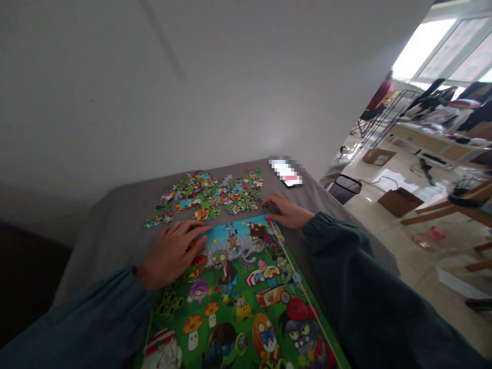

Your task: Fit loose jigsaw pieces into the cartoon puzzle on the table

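A colourful cartoon jigsaw board (249, 297) lies on a grey-covered table (115, 225) in front of me. My left hand (172, 251) rests flat on the board's far left corner, fingers spread and pointing right. At the board's far right corner lies my right hand (286, 210), its fingers reaching toward a heap of loose puzzle pieces (207, 197) just beyond the board. Neither hand visibly holds a piece. Both arms wear dark teal sleeves.
A phone (287, 172) lies at the table's far right corner. A plain white wall stands behind the table. To the right, on the shiny floor, are a black mesh bin (346, 187), cardboard boxes (395, 201) and wooden furniture (449, 205).
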`<state>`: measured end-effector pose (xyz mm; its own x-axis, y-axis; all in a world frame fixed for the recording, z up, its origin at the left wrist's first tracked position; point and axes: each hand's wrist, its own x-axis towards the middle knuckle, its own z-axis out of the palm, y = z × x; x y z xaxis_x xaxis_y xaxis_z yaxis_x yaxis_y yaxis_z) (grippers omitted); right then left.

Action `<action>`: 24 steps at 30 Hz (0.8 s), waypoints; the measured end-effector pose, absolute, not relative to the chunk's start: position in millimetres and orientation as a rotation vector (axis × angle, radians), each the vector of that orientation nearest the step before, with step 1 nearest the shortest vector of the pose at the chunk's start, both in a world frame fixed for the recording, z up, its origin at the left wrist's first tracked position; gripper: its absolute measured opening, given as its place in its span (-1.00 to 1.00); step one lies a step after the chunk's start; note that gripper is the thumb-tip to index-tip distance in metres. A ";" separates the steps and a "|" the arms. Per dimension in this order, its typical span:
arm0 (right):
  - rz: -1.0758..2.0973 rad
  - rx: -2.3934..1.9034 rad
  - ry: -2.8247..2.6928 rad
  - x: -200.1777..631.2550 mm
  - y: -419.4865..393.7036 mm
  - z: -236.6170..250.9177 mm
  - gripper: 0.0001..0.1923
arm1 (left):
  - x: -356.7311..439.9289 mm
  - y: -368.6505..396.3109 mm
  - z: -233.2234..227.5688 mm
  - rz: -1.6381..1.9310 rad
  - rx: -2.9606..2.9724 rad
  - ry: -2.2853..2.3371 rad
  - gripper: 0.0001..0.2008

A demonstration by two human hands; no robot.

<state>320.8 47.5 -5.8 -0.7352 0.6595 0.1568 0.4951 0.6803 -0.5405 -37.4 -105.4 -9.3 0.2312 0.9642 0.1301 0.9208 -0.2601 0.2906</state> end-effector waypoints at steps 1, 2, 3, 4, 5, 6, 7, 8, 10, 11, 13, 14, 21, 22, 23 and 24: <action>0.668 -0.910 -2.550 321.0 47.9 -6.6 -0.65 | -38.0 -105.2 -8.9 0.430 2.343 1.817 -0.45; 0.658 -0.916 -2.546 321.2 48.3 -7.4 -0.66 | -38.7 -105.0 -8.7 0.435 2.347 1.822 -0.46; 0.648 -0.925 -2.541 321.2 48.5 -8.3 -0.67 | -39.4 -104.9 -8.4 0.443 2.348 1.825 -0.47; 0.638 -0.936 -2.535 321.1 48.6 -9.1 -0.68 | -40.3 -104.7 -8.3 0.450 2.346 1.824 -0.47; 0.630 -0.948 -2.528 321.0 48.5 -10.0 -0.69 | -41.1 -104.4 -8.0 0.454 2.342 1.818 -0.48; 0.627 -0.958 -2.521 320.7 48.3 -10.9 -0.69 | -41.8 -104.1 -7.8 0.454 2.337 1.814 -0.49; 0.630 -0.967 -2.515 320.4 48.0 -11.6 -0.70 | -42.4 -103.8 -7.5 0.450 2.332 1.812 -0.50; 0.640 -0.973 -2.510 320.0 47.4 -12.3 -0.70 | -42.9 -103.4 -7.1 0.444 2.330 1.814 -0.52; 0.659 -0.983 -2.499 319.5 45.9 -13.1 -0.68 | -43.1 -102.8 -6.1 0.441 2.333 1.818 -0.53; 0.663 -0.984 -2.494 319.4 45.1 -13.2 -0.67 | -43.0 -102.5 -5.5 0.446 2.333 1.819 -0.54; 0.657 -0.983 -2.478 319.6 43.6 -13.1 -0.64 | -42.6 -102.1 -4.2 0.455 2.323 1.823 -0.55; 0.654 -0.980 -2.472 319.8 43.0 -12.9 -0.62 | -42.4 -102.0 -3.7 0.458 2.316 1.825 -0.55; 0.652 -0.962 -2.498 321.8 42.8 -13.2 -0.63 | -44.4 -102.2 -2.5 0.475 2.323 1.796 -0.53; 0.652 -0.959 -2.501 321.9 43.0 -13.5 -0.64 | -44.8 -102.5 -2.8 0.485 2.327 1.791 -0.53; 0.652 -0.956 -2.500 321.9 43.2 -13.9 -0.65 | -45.2 -102.8 -3.2 0.494 2.333 1.789 -0.52; 0.652 -0.951 -2.496 321.8 43.3 -14.1 -0.66 | -45.4 -103.3 -3.7 0.501 2.340 1.790 -0.52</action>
